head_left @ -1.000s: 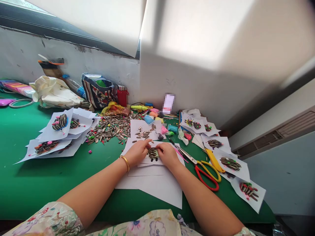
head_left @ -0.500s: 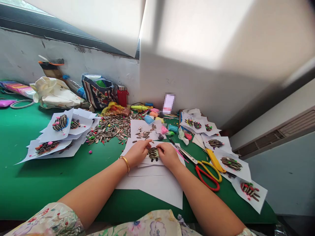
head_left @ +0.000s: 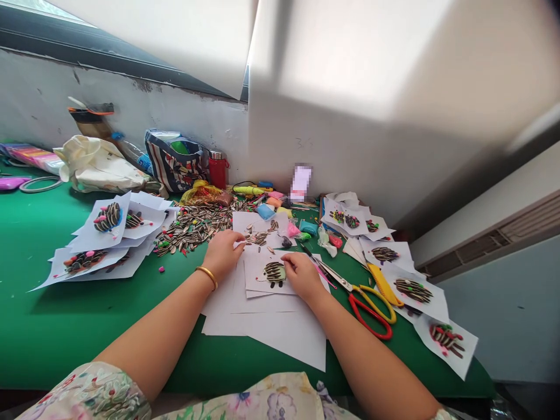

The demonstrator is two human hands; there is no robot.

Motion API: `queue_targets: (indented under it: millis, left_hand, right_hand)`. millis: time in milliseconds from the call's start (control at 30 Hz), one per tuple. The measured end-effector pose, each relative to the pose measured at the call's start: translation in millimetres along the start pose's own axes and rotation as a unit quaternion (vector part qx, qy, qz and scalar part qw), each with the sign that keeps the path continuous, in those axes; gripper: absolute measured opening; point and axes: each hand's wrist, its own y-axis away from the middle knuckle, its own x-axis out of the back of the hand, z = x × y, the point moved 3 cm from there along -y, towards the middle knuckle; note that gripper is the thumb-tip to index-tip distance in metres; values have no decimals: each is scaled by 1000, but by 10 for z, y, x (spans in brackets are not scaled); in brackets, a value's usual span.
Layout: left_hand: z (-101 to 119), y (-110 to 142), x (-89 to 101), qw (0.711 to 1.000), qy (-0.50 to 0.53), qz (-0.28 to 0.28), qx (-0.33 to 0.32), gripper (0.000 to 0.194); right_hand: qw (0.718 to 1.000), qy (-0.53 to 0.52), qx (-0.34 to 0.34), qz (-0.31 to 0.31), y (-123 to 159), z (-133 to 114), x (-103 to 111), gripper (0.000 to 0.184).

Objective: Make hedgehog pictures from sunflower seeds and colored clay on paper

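Left hand [head_left: 224, 255] by seeds [head_left: 258, 239], right hand [head_left: 303, 275] on card [head_left: 273, 273], 2 grips indeterminable; scissors [head_left: 352, 287] beside right forearm; table [head_left: 131, 312] extends leftward.

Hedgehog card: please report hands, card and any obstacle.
Left hand beside loose sunflower seeds, grip unclear. Right hand at right side of seed hedgehog. Hedgehog mostly visible, on white card. Scissors right, clear of hedgehog.

scissors [head_left: 349, 284] lie right of the seed-decorated card [head_left: 274, 273].

Window [head_left: 60, 10] daylight, soft shadows, wide-angle distortion
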Motion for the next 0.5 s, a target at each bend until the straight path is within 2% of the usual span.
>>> queue_targets:
  millis: [300,500]
  left_hand:
    - [46,39,-30,993,-79,-83,-8,14]
    - [77,59,-59,997,-53,-62,-17,21]
  right_hand:
    - [1000,-15,-25,6,-4,7,132,21]
    - [999,-2,-50,-18,9,65,129,23]
